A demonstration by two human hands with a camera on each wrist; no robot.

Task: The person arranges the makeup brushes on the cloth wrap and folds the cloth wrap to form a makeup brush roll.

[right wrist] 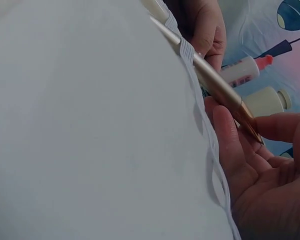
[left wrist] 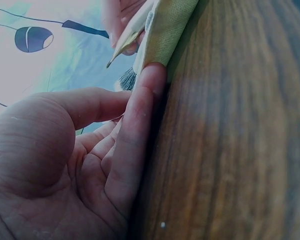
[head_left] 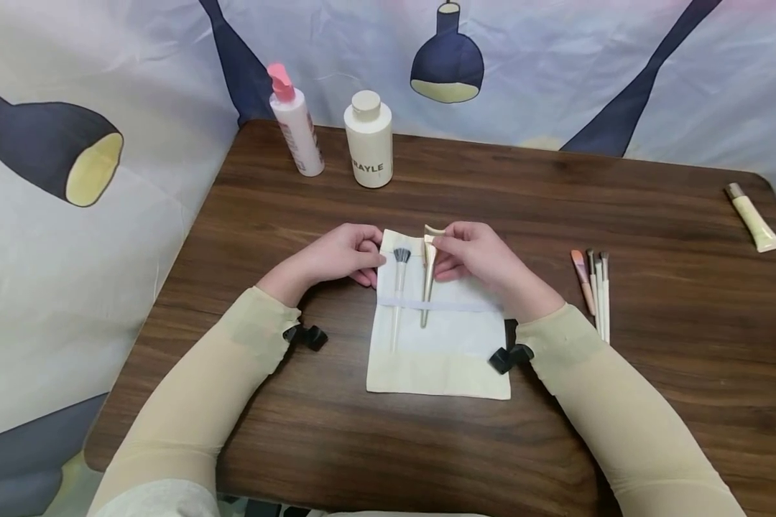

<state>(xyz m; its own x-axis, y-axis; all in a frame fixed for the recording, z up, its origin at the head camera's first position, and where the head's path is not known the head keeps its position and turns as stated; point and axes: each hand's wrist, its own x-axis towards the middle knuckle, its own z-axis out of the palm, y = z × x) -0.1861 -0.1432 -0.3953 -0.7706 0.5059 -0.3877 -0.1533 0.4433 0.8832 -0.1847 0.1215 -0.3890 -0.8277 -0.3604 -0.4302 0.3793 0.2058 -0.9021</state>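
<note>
A cream cloth brush holder [head_left: 438,373] lies unfolded, with a white elastic band [head_left: 465,306] across it. The left hand [head_left: 345,255] pinches its upper left edge; in the left wrist view the thumb and fingers [left wrist: 135,120] are on that edge. A brush with dark bristles [head_left: 401,267] sits under the band on the left. Beside it, a gold brush [head_left: 426,291] passes under the band, and the right hand [head_left: 475,255] pinches its upper end. The right wrist view shows the gold handle [right wrist: 217,82] through the elastic, with the right thumb and fingers [right wrist: 277,127] at its copper-coloured part.
Several brushes [head_left: 598,291] lie to the right of the holder. A pink-topped bottle [head_left: 299,136] and a white bottle [head_left: 370,147] stand at the back. A small cream tube [head_left: 755,221] lies at the far right of the wooden table [head_left: 659,402].
</note>
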